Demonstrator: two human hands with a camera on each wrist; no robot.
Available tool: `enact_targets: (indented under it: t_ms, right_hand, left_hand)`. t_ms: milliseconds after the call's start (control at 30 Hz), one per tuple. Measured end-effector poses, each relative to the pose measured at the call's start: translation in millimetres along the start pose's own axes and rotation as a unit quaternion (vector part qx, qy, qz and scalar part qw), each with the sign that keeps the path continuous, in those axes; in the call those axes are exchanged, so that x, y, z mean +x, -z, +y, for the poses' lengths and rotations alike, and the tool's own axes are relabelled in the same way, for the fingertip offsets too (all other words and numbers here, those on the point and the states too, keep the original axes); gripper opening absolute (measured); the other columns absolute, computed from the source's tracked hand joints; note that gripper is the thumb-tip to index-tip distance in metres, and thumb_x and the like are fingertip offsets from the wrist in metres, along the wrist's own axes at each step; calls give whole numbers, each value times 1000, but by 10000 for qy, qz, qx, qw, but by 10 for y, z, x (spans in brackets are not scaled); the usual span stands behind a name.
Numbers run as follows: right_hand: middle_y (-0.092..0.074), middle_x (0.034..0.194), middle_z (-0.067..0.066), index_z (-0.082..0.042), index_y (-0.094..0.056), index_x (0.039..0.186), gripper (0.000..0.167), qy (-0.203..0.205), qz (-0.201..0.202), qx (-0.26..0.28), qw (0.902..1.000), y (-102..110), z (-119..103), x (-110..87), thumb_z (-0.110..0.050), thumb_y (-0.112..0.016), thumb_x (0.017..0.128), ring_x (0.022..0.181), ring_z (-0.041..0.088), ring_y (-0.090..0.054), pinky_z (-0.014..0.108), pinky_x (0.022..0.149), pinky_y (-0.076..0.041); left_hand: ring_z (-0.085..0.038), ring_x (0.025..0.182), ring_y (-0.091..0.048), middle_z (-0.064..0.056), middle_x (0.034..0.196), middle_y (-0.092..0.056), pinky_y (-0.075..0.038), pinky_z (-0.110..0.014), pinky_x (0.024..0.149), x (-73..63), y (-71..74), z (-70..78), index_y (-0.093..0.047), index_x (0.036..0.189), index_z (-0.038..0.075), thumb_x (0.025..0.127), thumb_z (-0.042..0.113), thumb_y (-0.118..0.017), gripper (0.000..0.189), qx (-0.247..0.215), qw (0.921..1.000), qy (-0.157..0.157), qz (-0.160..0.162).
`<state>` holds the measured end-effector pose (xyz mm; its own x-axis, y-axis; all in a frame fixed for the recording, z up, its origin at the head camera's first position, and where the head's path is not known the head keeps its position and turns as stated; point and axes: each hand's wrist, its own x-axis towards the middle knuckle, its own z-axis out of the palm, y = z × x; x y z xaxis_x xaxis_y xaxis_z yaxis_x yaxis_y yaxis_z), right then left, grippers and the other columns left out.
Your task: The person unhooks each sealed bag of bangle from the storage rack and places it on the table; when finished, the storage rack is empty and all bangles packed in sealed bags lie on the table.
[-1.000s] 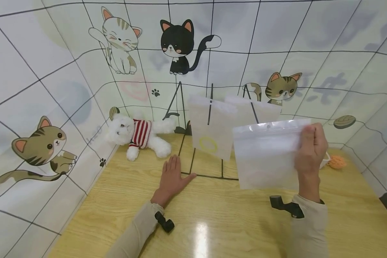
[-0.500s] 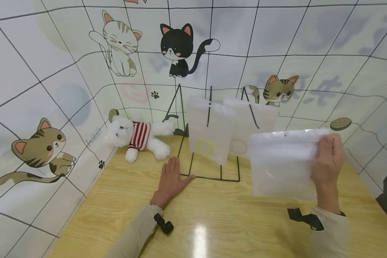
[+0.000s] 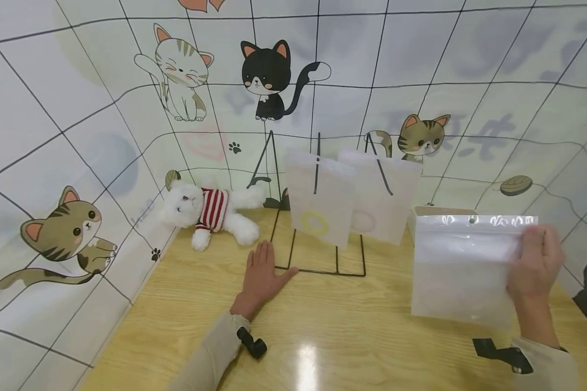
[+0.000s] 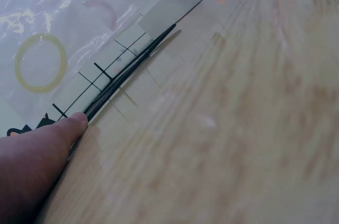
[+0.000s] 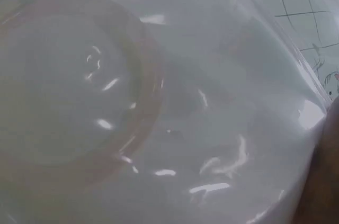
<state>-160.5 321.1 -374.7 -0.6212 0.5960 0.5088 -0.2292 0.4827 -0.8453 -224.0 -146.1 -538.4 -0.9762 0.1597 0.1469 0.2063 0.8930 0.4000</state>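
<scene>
At the right in the head view, my right hand [image 3: 537, 266] pinches the right edge of a clear zip bag [image 3: 464, 277], which hangs nearly upright above the table. Through its plastic the right wrist view shows a pale pinkish ring [image 5: 151, 94]. My left hand [image 3: 261, 277] lies flat with fingers spread at the front left corner of a black wire display rack [image 3: 330, 272]; its thumb [image 4: 74, 128] is right at the base wire. On the rack hang two more zip bags, one with a yellow ring [image 3: 314, 223], the other with a pink ring [image 3: 364, 221].
A white plush toy [image 3: 215, 212] in a red-striped shirt lies left of the rack on the wooden table [image 3: 293, 326]. Behind the held bag, partly hidden, stands a pale box [image 3: 442, 210]. A cloth printed with cats [image 3: 266, 80] covers the walls.
My right hand has carried the zip bag to the right and lower, away from the rack and in front of the box. My left hand has stayed in place.
</scene>
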Motion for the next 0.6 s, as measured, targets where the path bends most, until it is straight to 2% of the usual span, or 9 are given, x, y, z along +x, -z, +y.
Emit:
enact_targets:
  t_ms: [167, 367, 500, 600]
  right_hand:
    - [-38, 74, -10, -29, -47, 81, 29, -453, -288, -175, 9984, 106, 220, 53, -29, -36, 107, 72, 8, -36, 20, 66, -29]
    - [-36, 72, -8, -25, -46, 80, 32, -959, -607, -696, 9911, 259, 388, 94, -35, -34, 108, 70, 9, -34, 24, 64, -26]
    - [-35, 74, -7, -22, -44, 80, 34, -1123, -947, -925, 9848, 338, 469, 141, -38, -33, 108, 72, 10, -34, 25, 62, -27]
    - [-36, 73, -6, -21, -43, 81, 35, -1100, -1091, -1065, 9822, 375, 552, 180, -39, -32, 108, 69, 10, -35, 26, 59, -28]
  left_hand:
    - [-36, 155, -11, -21, 166, -14, -9, -53, 125, 7, 7, 7, -14, 158, -3, 90, 73, -50, 108, 8, 10000, 53, 32]
    - [-35, 155, -10, -21, 166, -12, -8, -52, 125, 5, 24, 47, -13, 158, -3, 91, 71, -51, 108, -11, 9999, 53, -95]
    - [-36, 155, -12, -21, 166, -14, -10, -53, 125, -22, 2, 59, -14, 158, -4, 91, 72, -50, 108, -15, 9999, 40, -100]
    - [-35, 155, -11, -20, 166, -13, -10, -52, 125, -21, -25, 49, -14, 158, -2, 90, 74, -47, 108, 54, 9999, 60, -94]
